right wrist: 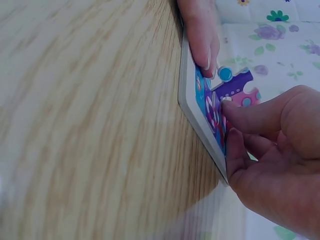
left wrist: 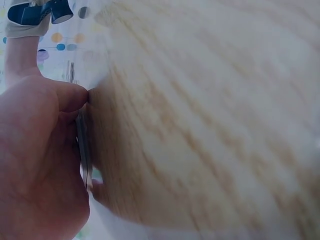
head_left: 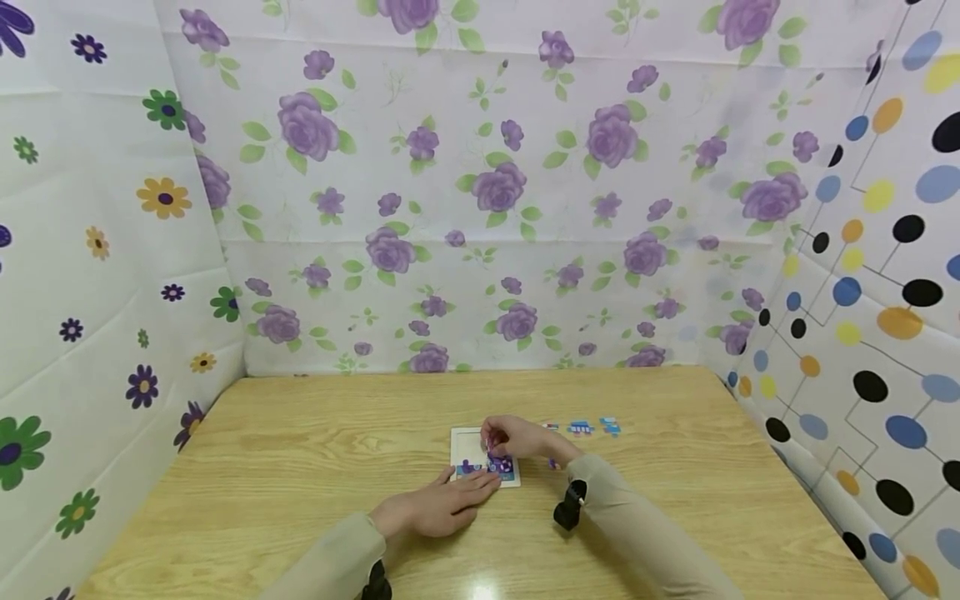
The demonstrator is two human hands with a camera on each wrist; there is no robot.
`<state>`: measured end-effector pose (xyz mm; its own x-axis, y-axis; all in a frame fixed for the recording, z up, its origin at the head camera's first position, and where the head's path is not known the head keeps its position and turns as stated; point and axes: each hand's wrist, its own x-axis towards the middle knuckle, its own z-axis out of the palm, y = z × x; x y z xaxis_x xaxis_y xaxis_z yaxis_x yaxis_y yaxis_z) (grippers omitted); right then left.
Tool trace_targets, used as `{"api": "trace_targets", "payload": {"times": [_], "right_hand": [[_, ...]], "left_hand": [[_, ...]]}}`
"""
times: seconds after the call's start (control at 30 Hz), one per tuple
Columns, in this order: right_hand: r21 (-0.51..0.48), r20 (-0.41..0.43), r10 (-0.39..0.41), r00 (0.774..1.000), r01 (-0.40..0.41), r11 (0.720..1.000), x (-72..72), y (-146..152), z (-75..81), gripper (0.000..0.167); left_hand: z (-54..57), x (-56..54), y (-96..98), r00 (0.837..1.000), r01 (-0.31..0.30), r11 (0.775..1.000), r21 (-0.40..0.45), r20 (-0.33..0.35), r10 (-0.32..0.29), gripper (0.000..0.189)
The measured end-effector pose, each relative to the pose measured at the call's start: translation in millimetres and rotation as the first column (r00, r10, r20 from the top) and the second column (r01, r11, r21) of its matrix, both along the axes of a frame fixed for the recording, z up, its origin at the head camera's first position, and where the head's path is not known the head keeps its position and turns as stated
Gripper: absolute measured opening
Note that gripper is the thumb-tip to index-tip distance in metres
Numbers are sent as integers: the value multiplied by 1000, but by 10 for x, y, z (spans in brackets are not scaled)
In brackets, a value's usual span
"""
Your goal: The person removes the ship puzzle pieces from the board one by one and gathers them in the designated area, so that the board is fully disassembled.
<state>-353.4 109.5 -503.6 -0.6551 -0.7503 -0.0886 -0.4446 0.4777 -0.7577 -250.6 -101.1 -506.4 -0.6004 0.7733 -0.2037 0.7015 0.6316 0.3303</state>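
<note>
A purple-and-pink puzzle piece [right wrist: 241, 82] is pinched by the fingers of the right hand [head_left: 517, 436] — held tilted over the framed board [head_left: 453, 450], just beyond the left hand [head_left: 442, 505], whose outstretched fingers are rested across the board's near edge on the counter [head_left: 322, 450].

On my head view, the left hand [head_left: 444, 507] covers the lower left of the puzzle board [head_left: 467, 445], and both sleeves [head_left: 645, 525] run off the bottom edge. The prints on the loose pieces [head_left: 580, 427], right of centre, are too small for me to tell. In my right wrist view, the right hand [right wrist: 280, 135] hides part of the pinched piece [right wrist: 235, 87] and leaves at the right edge. My left wrist view blurs the tabletop [left wrist: 200, 115].
</note>
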Motion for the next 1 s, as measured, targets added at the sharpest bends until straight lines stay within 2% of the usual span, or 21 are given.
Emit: {"api": "trace_targets", "payload": {"times": [0.27,0.53,0.67,0.83,1.0], "right_hand": [[-14,-13,22,1000,-22,1000,-19,20,-44,13],[11,-115,-11,993,12,1000,-3,-7,-54,12],[-23,-59,-64,996,62,998,18,-17,-44,14],[-83,38,-131,991,134,988,34,-6,-34,15],[-104,47,-143,989,148,984,29,15,-21,12]], "left_hand": [[6,4,0,999,-9,1000,13,34,8,54],[0,7,2,998,-4,1000,31,63,2,55],[7,11,7,996,-18,999,37,85,14,55],[18,15,9,997,-18,999,40,72,15,55],[35,6,4,996,-20,999,46,83,16,55]]}}
